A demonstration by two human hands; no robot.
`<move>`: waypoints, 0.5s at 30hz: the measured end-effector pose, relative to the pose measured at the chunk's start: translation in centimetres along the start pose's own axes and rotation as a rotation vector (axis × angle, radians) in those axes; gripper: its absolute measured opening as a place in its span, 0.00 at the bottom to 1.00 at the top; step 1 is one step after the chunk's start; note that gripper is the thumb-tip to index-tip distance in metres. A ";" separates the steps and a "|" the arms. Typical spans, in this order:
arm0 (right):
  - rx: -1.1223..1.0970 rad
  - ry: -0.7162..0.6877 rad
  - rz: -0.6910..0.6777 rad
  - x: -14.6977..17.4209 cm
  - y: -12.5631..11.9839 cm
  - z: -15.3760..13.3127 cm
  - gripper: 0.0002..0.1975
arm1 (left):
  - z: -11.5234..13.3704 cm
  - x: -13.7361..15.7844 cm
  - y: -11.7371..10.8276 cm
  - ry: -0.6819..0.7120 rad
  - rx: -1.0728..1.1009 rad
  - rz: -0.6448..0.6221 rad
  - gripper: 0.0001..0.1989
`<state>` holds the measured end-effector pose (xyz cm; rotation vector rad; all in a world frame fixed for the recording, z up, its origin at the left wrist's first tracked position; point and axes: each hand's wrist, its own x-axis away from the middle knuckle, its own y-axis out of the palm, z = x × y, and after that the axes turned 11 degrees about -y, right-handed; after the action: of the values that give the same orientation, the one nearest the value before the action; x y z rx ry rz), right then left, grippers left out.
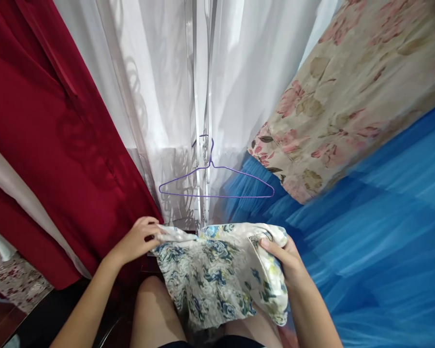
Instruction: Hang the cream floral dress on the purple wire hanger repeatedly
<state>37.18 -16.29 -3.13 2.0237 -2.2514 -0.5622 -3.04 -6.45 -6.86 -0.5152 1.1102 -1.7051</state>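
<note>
Over the lap, both hands are holding a floral cloth, its long axis running left to right. Left hand is pinching its left corner; right hand is clamping its right edge. Beyond, a purple hanger is hanging level against the white curtain.
</note>
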 end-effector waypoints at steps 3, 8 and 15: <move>0.145 -0.079 -0.025 -0.8 0.8 1.4 0.13 | -2.3 -3.0 -2.6 0.001 -0.052 0.054 0.14; 0.305 -0.138 -0.246 -1.5 2.9 3.3 0.16 | -4.9 -7.4 -3.5 -0.110 0.148 0.196 0.15; 0.566 -0.458 -0.164 -5.0 2.5 2.7 0.08 | 0.4 -9.2 -5.5 0.002 0.410 0.385 0.16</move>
<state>34.73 -10.64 -3.93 2.5801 -2.7711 -0.4744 -1.73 2.10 -0.51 -0.0355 0.7688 -1.5310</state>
